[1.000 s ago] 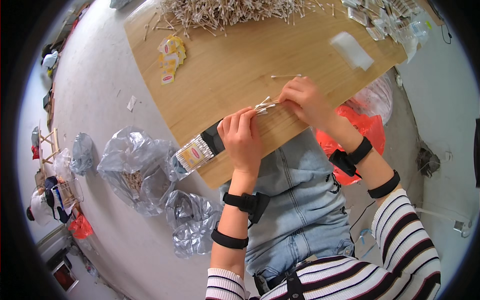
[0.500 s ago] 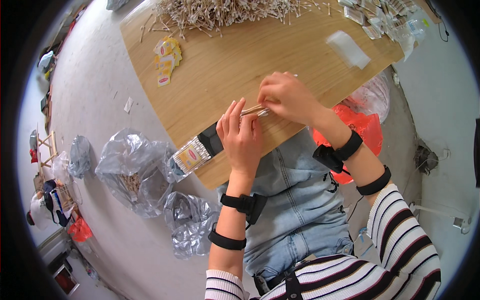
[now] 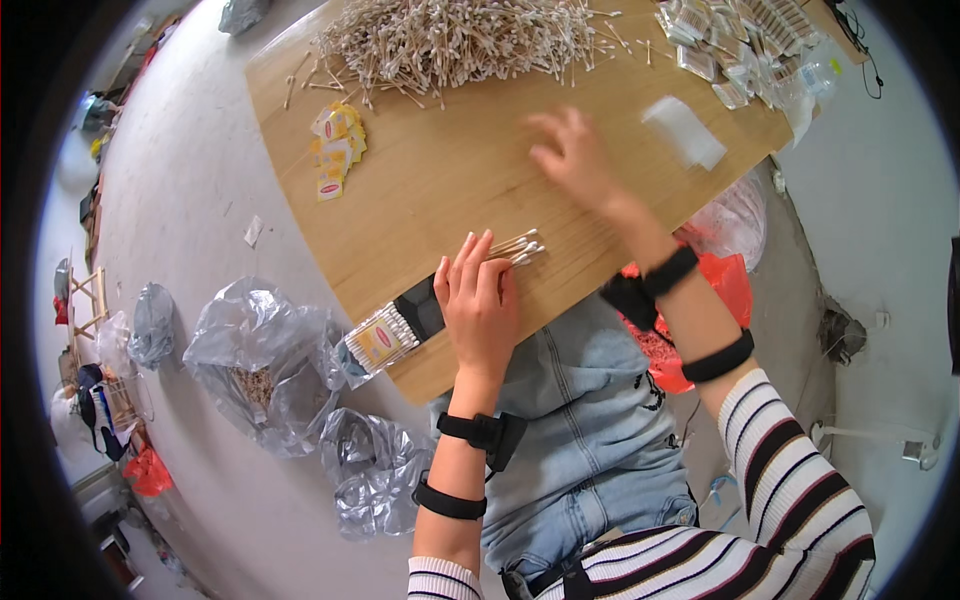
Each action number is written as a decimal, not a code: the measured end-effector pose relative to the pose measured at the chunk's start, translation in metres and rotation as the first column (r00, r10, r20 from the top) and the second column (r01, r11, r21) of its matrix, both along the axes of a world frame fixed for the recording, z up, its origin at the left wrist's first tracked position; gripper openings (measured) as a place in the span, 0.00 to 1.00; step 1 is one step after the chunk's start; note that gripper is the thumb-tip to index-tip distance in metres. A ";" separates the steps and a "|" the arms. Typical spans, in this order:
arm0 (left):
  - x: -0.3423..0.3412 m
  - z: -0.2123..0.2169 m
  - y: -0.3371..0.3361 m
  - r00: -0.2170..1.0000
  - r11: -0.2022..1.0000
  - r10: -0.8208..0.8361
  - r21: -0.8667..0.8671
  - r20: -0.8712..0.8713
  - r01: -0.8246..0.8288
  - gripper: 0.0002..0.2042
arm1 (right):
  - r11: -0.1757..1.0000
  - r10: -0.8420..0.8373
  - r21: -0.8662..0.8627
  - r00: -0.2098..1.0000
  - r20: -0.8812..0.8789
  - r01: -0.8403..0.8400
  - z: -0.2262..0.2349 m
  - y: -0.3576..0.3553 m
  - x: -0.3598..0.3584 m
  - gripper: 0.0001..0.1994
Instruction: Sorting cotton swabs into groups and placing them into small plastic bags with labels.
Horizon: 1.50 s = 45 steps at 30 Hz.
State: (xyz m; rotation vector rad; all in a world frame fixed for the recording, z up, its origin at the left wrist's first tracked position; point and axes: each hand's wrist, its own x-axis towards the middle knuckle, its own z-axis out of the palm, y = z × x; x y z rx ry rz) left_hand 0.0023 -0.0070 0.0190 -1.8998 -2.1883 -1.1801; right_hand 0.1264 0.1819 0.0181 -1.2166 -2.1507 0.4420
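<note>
A wooden counter (image 3: 440, 190) fills the upper middle of the frame. A big pile of cotton swabs (image 3: 450, 40) lies along its top edge. Small yellow packets (image 3: 335, 150) lie in a bunch at the upper left of the counter. A white flat piece (image 3: 684, 132) lies toward the right. Clear little packs (image 3: 730, 45) crowd the upper right corner. Near the bottom edge lies a small bundle of swabs (image 3: 518, 246), with the left hand (image 3: 478, 305) flat on the wood beside it. A packed box of swabs (image 3: 380, 338) pokes over the lower left edge.

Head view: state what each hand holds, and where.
Left hand lies flat on a small bundle of cotton swabs, pinning it to the table. Right hand holds nothing, open above the table.
</note>
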 end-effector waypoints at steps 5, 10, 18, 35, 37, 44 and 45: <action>0.001 -0.004 -0.001 0.997 0.999 -0.041 -0.029 0.061 0.042 0.04 | 0.968 -0.202 -0.117 0.966 0.162 0.222 -0.025 0.094 0.000 0.25; 0.006 0.001 0.002 0.996 0.999 -0.047 -0.013 0.077 0.048 0.04 | 0.991 -0.099 -0.066 0.973 0.208 0.115 -0.023 0.124 0.014 0.25; 0.001 0.003 0.000 0.994 0.995 -0.097 -0.022 0.057 0.098 0.04 | 0.981 0.181 0.066 0.983 -0.017 -0.180 -0.001 -0.037 0.046 0.15; -0.003 -0.001 0.000 0.991 0.991 -0.137 0.003 -0.009 0.137 0.05 | 0.922 0.385 -0.015 0.921 -0.065 -0.386 0.007 -0.037 0.025 0.07; -0.003 0.000 0.001 0.989 0.989 -0.148 0.011 -0.020 0.148 0.05 | 0.904 0.416 -0.066 0.905 -0.089 -0.422 0.010 -0.046 0.018 0.06; 0.008 0.003 0.000 0.990 0.991 -0.085 -0.109 -0.116 0.072 0.25 | 0.823 0.530 -0.168 0.839 -0.122 -0.543 0.016 -0.071 0.017 0.12; 0.011 0.002 -0.001 0.973 0.979 -0.102 -0.196 -0.206 0.061 0.30 | 0.826 0.527 -0.161 0.841 -0.120 -0.541 0.015 -0.073 0.020 0.12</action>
